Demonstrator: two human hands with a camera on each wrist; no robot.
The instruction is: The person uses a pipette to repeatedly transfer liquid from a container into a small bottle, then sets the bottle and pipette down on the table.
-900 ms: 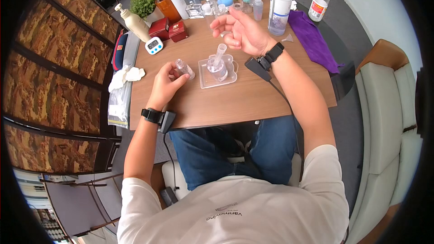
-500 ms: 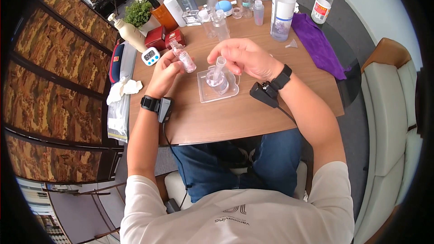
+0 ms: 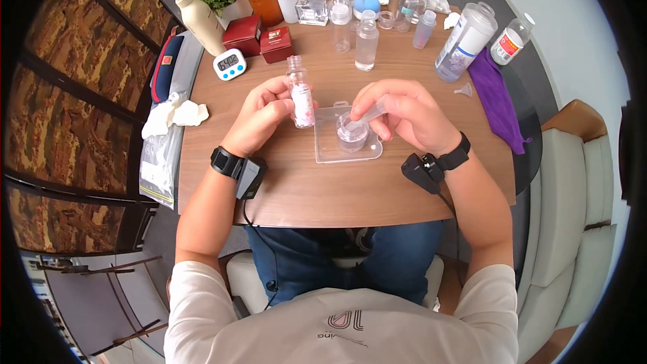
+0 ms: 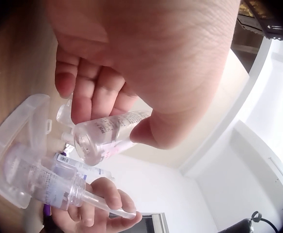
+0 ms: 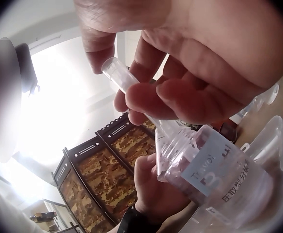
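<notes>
My left hand (image 3: 261, 118) holds a small clear bottle (image 3: 302, 104) upright over the table, its neck uncapped and pink print on its label. In the left wrist view the thumb and fingers lie along that bottle (image 4: 107, 138). My right hand (image 3: 414, 118) pinches a clear plastic tube (image 3: 372, 113) between thumb and fingers. The tube leans to the right out of the mouth of a wide clear travel bottle (image 5: 229, 179). This wide bottle stands on a shallow clear plastic tray (image 3: 325, 152), between both hands.
Behind the hands stand a clear bottle of liquid (image 3: 366, 50), a large clear bottle (image 3: 465, 44) and several smaller ones. A timer (image 3: 230, 64) and dark red boxes (image 3: 276, 44) sit at left. At right lie a purple cloth (image 3: 499, 104) and small funnel (image 3: 464, 89).
My left hand has raised the small bottle off the table and brought it nearer the tray. My right hand has come down from the back bottles to the tube, which now tilts right.
</notes>
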